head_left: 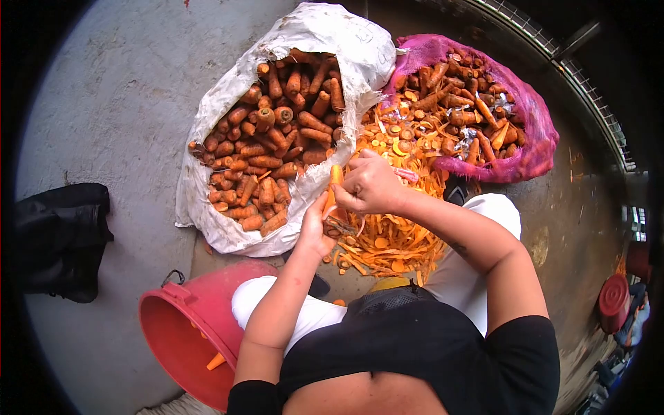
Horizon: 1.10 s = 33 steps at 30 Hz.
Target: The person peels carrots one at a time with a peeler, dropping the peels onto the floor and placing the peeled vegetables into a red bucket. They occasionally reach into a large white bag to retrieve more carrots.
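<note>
My left hand [315,229] is closed around the lower part of a peeled orange carrot [336,176], which points up and away from me. My right hand [373,184] is a fist right beside the carrot, its thumb against it. Out of that fist sticks the end of a pink-handled tool [407,174]; its working end is hidden by the fingers. Below both hands lies a heap of orange peelings [401,238] mixed with round carrot slices. A white sack [360,48] full of unpeeled carrots [266,149] gapes just beyond my left hand.
At the back right stands a pink mesh sack [543,142] with carrots and scraps. A red bucket [155,315] lies tilted by my left leg, a few carrots inside. Dark cloth [62,238] rests on the floor at left. A red round container [613,303] is far right.
</note>
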Tool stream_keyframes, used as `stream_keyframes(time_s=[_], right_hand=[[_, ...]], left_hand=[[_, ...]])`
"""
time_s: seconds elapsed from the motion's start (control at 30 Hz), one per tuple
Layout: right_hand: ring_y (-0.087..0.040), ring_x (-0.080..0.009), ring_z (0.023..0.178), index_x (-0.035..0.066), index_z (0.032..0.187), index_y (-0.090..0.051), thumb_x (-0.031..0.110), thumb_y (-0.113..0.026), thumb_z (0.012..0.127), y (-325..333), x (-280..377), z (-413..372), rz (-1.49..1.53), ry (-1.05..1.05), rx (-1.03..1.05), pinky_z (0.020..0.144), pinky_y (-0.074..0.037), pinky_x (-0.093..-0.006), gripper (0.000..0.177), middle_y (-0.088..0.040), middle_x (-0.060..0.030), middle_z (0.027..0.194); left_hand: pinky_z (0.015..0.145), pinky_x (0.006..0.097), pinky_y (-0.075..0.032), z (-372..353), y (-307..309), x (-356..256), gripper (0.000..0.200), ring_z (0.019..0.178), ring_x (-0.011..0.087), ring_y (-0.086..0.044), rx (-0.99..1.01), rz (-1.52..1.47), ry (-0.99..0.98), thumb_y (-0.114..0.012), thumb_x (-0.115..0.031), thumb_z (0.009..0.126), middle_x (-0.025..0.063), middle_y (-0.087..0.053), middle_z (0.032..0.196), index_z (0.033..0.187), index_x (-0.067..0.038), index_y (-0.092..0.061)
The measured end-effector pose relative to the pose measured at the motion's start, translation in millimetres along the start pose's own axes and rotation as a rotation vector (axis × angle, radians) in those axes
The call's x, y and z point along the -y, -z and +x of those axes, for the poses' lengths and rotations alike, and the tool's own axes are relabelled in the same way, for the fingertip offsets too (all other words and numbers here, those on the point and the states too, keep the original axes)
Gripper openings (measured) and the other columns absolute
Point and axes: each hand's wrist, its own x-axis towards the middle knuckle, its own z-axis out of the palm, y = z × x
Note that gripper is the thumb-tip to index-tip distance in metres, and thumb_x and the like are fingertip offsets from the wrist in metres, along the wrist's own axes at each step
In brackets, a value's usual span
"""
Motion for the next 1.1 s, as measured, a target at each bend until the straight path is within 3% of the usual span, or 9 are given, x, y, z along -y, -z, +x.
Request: stream_keyframes(time_s=[0.17,0.3,0.47,0.5,0.6,0.7,0.8,0.9,1.1], right_hand=[[-0.049,-0.0206,0.049,0.014,0.045,-0.059,0.024,-0.061,0.077,-3,-8,-1,0.022,-0.010,0.020,0.057,-0.037,-0.0355,0.033,-0.052,-0.0014,0.045],[-0.049,-0.0202,0.048,0.015,0.046,-0.061,0.024,-0.058,0.077,4,-35,3,-0.097,-0.132,-0.022,0.058,-0.038,-0.0362,0.033,-0.051,-0.0032,0.044],[-0.055,-0.0238,0.048,0.011,0.046,-0.060,0.030,-0.051,0.083,18,-95,1,-0.596,-0.393,-0.010,0.067,-0.044,-0.0375,0.043,-0.054,-0.0086,0.045],[-0.053,-0.0183,0.045,0.012,0.046,-0.061,0.034,-0.050,0.086,21,-98,3,-0.700,-0.457,-0.078,0.065,-0.043,-0.0359,0.047,-0.052,-0.0052,0.043],[-0.056,-0.0194,0.043,0.009,0.047,-0.063,0.036,-0.050,0.087,26,-95,8,-0.615,-0.525,-0.119,0.059,-0.045,-0.0350,0.050,-0.054,-0.0040,0.042],[-0.053,-0.0249,0.040,0.012,0.052,-0.068,0.036,-0.053,0.084,28,-64,14,-0.069,-0.713,0.040,0.059,-0.049,-0.0373,0.042,-0.053,-0.0070,0.042],[-0.051,-0.0227,0.046,0.014,0.049,-0.065,0.032,-0.058,0.081,15,-30,12,-0.051,-0.243,-0.030,0.058,-0.043,-0.0361,0.037,-0.053,-0.0045,0.044],[-0.047,-0.0195,0.050,0.015,0.044,-0.055,0.021,-0.063,0.077,5,-6,8,0.022,-0.055,-0.043,0.055,-0.035,-0.0344,0.034,-0.052,0.0003,0.046],[-0.045,-0.0206,0.049,0.014,0.042,-0.049,0.019,-0.060,0.075,-1,-4,1,-0.018,0.019,0.017,0.054,-0.033,-0.0345,0.036,-0.051,0.0008,0.046]], left_hand=[[0.068,0.0354,-0.054,-16,-37,-2,0.033,0.083,0.0209,-0.064,-0.106,0.016,0.001,-0.040,-0.031,0.097,0.0071,-0.063,0.095,0.114,-0.006,-0.054],[0.056,0.0334,-0.053,-27,-22,-4,0.033,0.069,0.0201,-0.063,0.022,0.173,0.003,-0.042,-0.032,0.097,0.0085,-0.061,0.086,0.114,-0.006,-0.052],[0.056,0.0324,-0.053,-41,-27,-9,0.034,0.065,0.0194,-0.062,0.111,0.249,0.126,-0.044,-0.034,0.097,0.0110,-0.060,0.080,0.112,-0.005,-0.050],[0.057,0.0328,-0.053,-42,-28,-10,0.034,0.065,0.0195,-0.062,0.088,0.259,0.116,-0.043,-0.035,0.097,0.0113,-0.060,0.081,0.112,-0.004,-0.050],[0.059,0.0342,-0.054,-39,-28,-11,0.036,0.068,0.0197,-0.062,0.017,0.242,0.077,-0.042,-0.035,0.098,0.0120,-0.061,0.084,0.113,-0.004,-0.051],[0.061,0.0351,-0.054,-25,-15,-13,0.036,0.072,0.0193,-0.062,-0.023,0.158,0.025,-0.040,-0.034,0.098,0.0112,-0.062,0.089,0.116,-0.005,-0.052],[0.065,0.0351,-0.055,-20,-16,-13,0.035,0.078,0.0201,-0.062,-0.047,0.142,0.025,-0.040,-0.032,0.098,0.0094,-0.062,0.094,0.118,-0.006,-0.051],[0.073,0.0381,-0.055,-20,-29,-7,0.032,0.087,0.0203,-0.063,-0.037,0.067,-0.002,-0.041,-0.029,0.097,0.0080,-0.062,0.100,0.117,-0.007,-0.053],[0.085,0.0364,-0.051,-5,-12,-1,0.030,0.094,0.0199,-0.062,-0.014,0.038,0.026,-0.039,-0.022,0.097,0.0091,-0.063,0.104,0.112,-0.002,-0.055]])
